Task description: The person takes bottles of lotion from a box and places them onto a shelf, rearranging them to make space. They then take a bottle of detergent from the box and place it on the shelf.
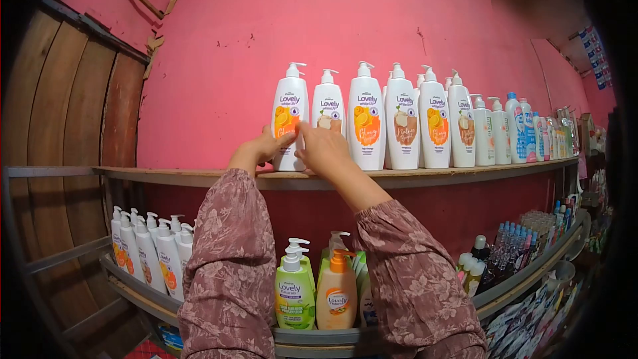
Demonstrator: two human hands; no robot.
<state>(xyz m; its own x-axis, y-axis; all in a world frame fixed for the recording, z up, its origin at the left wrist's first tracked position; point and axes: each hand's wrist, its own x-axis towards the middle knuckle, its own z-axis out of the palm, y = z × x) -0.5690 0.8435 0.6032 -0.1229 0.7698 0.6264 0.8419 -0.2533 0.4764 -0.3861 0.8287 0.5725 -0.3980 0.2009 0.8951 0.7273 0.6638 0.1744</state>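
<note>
A white pump lotion bottle (290, 103) with an orange label stands upright at the left end of the bottles on the upper shelf. From its left side my left hand (258, 147) grips it, thumb across the front. My right hand (327, 149) presses curled fingers against the right side of the same bottle. Just behind that hand is another white pump bottle (327, 101) with a brown label, its lower part hidden. To the right stands a further orange-labelled lotion bottle (367, 119), apart from my hands.
The upper shelf (199, 174) continues right with more lotion bottles (404, 119) and blue bottles (515, 126). Below, the lower shelf holds white pump bottles (147, 256), green bottles (295, 299) and small bottles (508, 246). A pink wall (212, 80) rises behind; wooden planks (86, 106) stand at left.
</note>
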